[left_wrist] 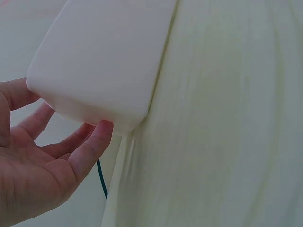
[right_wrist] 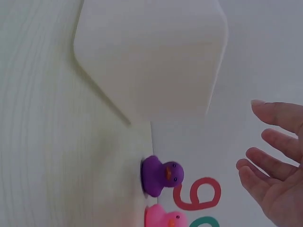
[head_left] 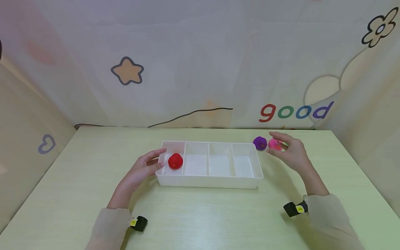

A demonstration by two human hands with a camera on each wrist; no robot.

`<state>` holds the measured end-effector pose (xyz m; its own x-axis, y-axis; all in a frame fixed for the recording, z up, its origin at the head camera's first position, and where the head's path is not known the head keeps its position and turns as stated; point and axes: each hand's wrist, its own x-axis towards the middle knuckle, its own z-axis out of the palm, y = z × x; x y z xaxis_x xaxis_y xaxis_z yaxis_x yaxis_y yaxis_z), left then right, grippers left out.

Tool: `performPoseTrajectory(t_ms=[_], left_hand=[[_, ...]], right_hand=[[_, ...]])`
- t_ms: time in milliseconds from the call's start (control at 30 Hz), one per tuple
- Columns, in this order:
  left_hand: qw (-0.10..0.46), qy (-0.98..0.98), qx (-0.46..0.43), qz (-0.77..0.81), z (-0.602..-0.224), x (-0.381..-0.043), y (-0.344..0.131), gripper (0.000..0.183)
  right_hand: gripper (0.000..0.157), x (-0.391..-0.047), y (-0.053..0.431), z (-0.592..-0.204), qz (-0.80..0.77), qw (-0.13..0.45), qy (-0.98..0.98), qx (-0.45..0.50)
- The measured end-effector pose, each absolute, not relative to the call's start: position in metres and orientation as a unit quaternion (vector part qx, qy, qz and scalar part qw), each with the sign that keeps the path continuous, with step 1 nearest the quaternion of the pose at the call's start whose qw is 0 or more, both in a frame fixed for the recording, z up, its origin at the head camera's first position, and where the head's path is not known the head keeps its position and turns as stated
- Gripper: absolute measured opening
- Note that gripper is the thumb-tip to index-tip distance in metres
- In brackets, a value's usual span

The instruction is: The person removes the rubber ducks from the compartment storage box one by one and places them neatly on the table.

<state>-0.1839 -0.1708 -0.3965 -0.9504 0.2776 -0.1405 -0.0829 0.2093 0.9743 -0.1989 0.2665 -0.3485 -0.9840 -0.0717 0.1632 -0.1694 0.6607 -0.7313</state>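
A white box with several compartments (head_left: 207, 181) stands on the table. In its leftmost compartment sits a small, rounded red toy (head_left: 175, 161). My left hand (head_left: 147, 166) holds the box's left end; in the left wrist view the thumb (left_wrist: 102, 135) lies against the end wall and the index finger reaches the rim corner. Beyond the box's right end stand a purple toy duck (right_wrist: 158, 176) and a pink toy duck (right_wrist: 163, 218), side by side. Over the pink duck, my right hand (head_left: 289, 151) hovers with spread fingers, holding nothing; it partly covers that duck in the head view.
A pale wooden table (head_left: 206, 215) carries everything. Behind it hangs a printed cloth (head_left: 187, 69) with a star and the word "good". Cloth walls also close off both sides. Each wrist wears a black strap device (head_left: 139, 224).
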Motion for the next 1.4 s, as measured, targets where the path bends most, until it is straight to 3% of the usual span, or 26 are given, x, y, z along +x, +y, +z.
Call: performPoseTrajectory(t_ms=[300, 933, 1400], left_hand=[[0.142, 0.760, 0.070, 0.630, -0.397, -0.182, -0.171, 0.050], [0.143, 0.764, 0.065, 0.626, -0.397, -0.185, -0.170, 0.050], [0.145, 0.768, 0.065, 0.621, -0.397, -0.186, -0.170, 0.050]], right_hand=[[0.055, -0.189, 0.222, -0.348, 0.444, 0.076, -0.881, 0.147], [0.053, -0.180, 0.122, -0.341, 0.469, 0.050, -0.837, 0.276], [0.046, -0.193, 0.054, -0.353, 0.464, -0.024, -0.834, 0.299]])
